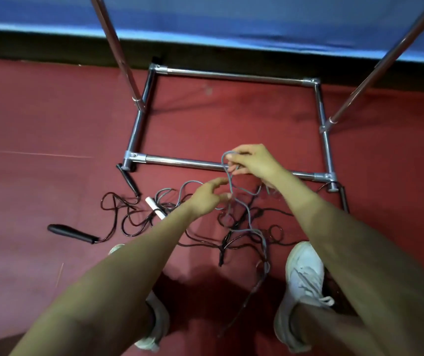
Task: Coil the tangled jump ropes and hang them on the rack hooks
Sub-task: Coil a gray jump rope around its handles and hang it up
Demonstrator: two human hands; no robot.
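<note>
Several jump ropes lie tangled on the red floor in front of the chrome rack base (180,161). My right hand (254,163) pinches a loop of the grey rope (250,222) and lifts it above the pile. Lower and to the left, my left hand (208,196) has its fingers curled around strands of the same grey rope. The dark rope (126,217) sprawls to the left with two black handles (73,233) (128,179). A white handle (154,205) lies beside my left forearm. No hooks are in view.
The rack's two slanted uprights (118,52) (385,65) rise on either side. A blue mat (231,19) runs along the back. My white shoes (303,278) (154,325) stand on the floor just behind the tangle, with rope strands trailing between them.
</note>
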